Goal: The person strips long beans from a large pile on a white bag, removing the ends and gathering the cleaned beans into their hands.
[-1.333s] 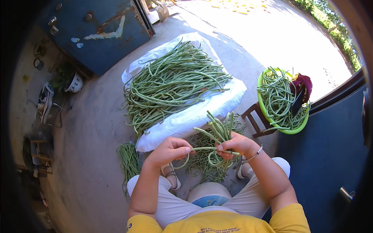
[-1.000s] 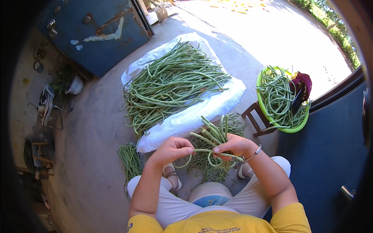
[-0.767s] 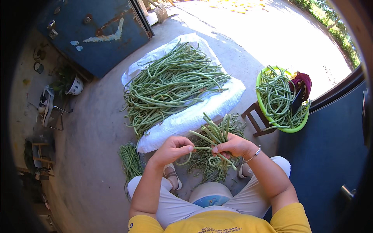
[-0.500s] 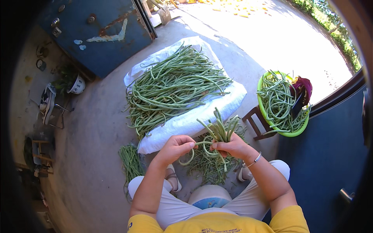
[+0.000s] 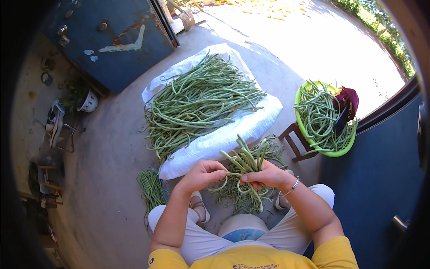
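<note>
My right hand (image 5: 268, 174) is closed around a bunch of long green beans (image 5: 245, 160), whose ends fan out above the fist. My left hand (image 5: 201, 175) pinches a thin bean strand (image 5: 234, 174) that reaches across to that bunch; one end curls down below the left fingertips. Under both hands, loose long beans (image 5: 242, 201) lie tangled on the floor between my feet. Just beyond, a large heap of long beans (image 5: 197, 101) rests on a white woven sack (image 5: 219, 145).
A smaller bean bundle (image 5: 151, 186) lies left of my knee. On the right, a green basket (image 5: 301, 123) holding beans and a dark red cloth item (image 5: 347, 102) sits on a wooden stool (image 5: 293, 141). Blue doors (image 5: 112, 58) stand at far left and right.
Both hands have shifted slightly, staying close together. The bunch in my right hand leans more to the left, and the strand between the hands has moved a little lower.
</note>
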The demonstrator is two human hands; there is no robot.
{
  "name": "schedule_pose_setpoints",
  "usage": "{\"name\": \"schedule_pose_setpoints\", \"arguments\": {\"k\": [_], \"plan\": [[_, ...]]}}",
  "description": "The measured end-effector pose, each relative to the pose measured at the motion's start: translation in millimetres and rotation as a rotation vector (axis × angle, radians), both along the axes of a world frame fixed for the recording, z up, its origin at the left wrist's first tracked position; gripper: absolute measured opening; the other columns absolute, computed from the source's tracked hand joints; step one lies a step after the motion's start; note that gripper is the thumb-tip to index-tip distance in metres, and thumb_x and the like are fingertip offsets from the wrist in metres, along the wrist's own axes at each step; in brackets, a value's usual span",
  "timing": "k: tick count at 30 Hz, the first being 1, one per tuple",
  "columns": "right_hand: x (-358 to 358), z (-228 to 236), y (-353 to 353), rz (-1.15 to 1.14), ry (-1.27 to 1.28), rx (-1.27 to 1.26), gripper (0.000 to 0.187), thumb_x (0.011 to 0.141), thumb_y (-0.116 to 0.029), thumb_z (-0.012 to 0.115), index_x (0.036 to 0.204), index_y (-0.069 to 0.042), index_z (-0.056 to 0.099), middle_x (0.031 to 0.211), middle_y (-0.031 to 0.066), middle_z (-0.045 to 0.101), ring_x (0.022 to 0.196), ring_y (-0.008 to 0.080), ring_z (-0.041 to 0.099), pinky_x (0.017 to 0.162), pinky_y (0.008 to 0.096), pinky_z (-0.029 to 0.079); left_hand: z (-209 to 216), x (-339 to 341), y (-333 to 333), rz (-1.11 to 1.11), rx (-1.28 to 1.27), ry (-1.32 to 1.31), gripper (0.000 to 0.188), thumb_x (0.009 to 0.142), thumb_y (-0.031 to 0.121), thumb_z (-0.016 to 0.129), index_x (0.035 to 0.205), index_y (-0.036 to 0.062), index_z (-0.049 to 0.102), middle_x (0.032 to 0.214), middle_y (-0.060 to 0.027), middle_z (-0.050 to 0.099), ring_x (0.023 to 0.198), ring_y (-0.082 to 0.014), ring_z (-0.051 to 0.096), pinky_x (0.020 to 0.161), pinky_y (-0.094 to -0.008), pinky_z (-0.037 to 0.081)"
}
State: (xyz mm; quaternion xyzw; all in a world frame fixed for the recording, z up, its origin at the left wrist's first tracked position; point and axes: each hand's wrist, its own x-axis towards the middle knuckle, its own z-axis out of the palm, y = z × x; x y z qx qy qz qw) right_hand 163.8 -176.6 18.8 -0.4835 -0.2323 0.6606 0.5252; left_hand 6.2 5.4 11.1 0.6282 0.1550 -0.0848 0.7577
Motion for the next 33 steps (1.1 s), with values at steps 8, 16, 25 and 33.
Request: {"name": "schedule_pose_setpoints", "arguments": {"k": [8,16,25,33], "plan": [[27,20,-7,-0.082,-0.118,0.116,0.022,0.081,-0.019,0.067,0.093,-0.001,0.061,0.059,-0.0008,0.051,0.045,0.0049,0.044,0.040,0.0200,0.034,-20,-2,4,0.301,-0.209,-0.074,0.015,0.086,0.012,0.057,0.094,-0.0006,0.061,0.079,-0.0041,0.061,0.067,-0.0099,0.053,0.063,-0.0224,0.043],[25,-5,-1,-0.324,-0.211,0.037,0.024,0.080,-0.013,0.067,0.100,-0.001,0.061,0.059,-0.0021,0.051,0.045,0.0032,0.042,0.039,0.0190,0.032,-21,2,-4,0.255,-0.338,-0.162,0.018,0.087,0.015,0.057,0.097,0.0001,0.059,0.084,-0.0051,0.061,0.075,-0.0129,0.056,0.072,-0.0257,0.045],[18,-6,17,-0.441,-0.177,0.089,0.012,0.081,-0.009,0.062,0.089,-0.001,0.061,0.069,0.0043,0.060,0.045,0.0055,0.046,0.039,0.0197,0.034,-14,11,-21,0.257,-0.482,0.017,0.024,0.088,0.010,0.052,0.109,-0.0008,0.055,0.076,-0.0046,0.058,0.066,-0.0095,0.053,0.061,-0.0198,0.043],[41,-1,7,-0.617,-0.163,0.017,0.017,0.080,-0.014,0.063,0.089,0.000,0.061,0.069,0.0057,0.061,0.042,0.0066,0.047,0.038,0.0199,0.036,-2,-7,4,0.447,-0.650,-0.360,0.035,0.082,0.003,0.051,0.117,-0.0013,0.050,0.076,-0.0084,0.059,0.067,-0.0135,0.053,0.070,-0.0303,0.044]]}}
